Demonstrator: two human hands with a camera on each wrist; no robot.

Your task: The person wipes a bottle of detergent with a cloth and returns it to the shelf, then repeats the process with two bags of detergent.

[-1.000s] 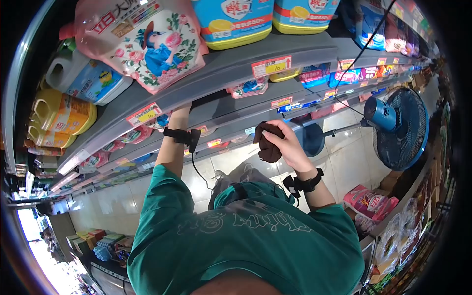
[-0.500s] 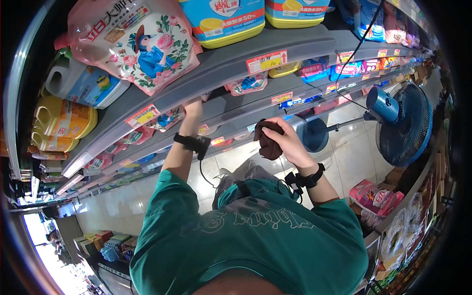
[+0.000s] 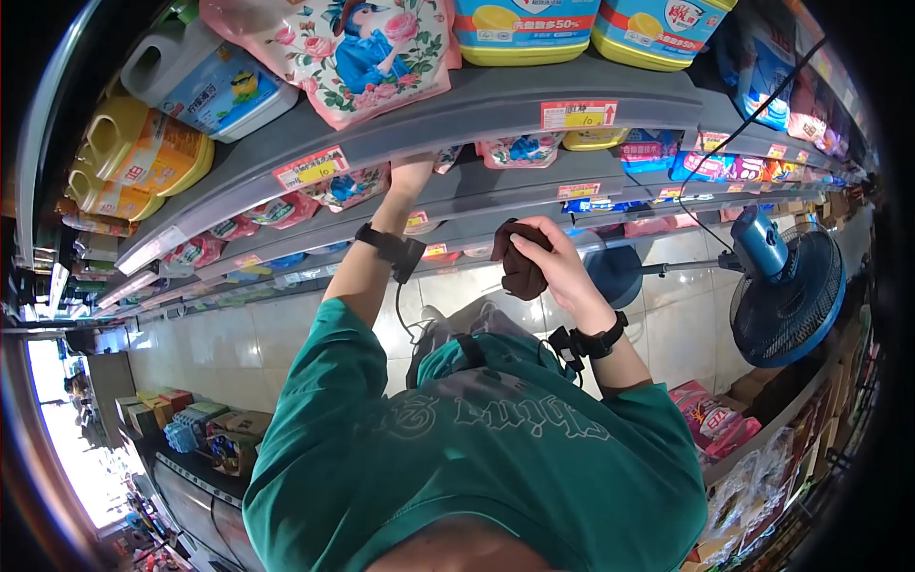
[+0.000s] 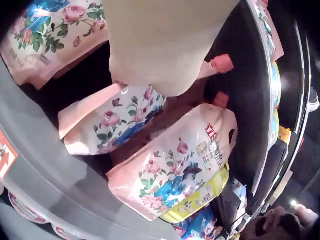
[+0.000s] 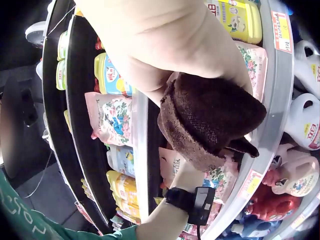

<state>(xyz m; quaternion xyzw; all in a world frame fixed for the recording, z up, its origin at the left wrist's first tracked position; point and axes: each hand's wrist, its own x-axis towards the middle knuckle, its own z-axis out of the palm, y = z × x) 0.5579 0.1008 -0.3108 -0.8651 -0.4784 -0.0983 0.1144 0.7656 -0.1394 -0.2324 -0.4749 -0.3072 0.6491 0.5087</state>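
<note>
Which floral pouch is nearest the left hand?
The second-shelf pouch directly beside the left hand; the top-shelf pouch sits a level higher, and the third pouch lies farther right.

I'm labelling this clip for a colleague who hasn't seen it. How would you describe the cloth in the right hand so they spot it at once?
Start at the grey store shelves across the top; just in front of them the right hand grips a bunched dark brown cloth. It is the only plain, dark fabric among bright floral pouches and yellow jugs.

Dark brown cloth (image 3: 521, 272); pink rose-patterned pouches (image 4: 172, 167); grey shelf (image 3: 496, 100).
</note>
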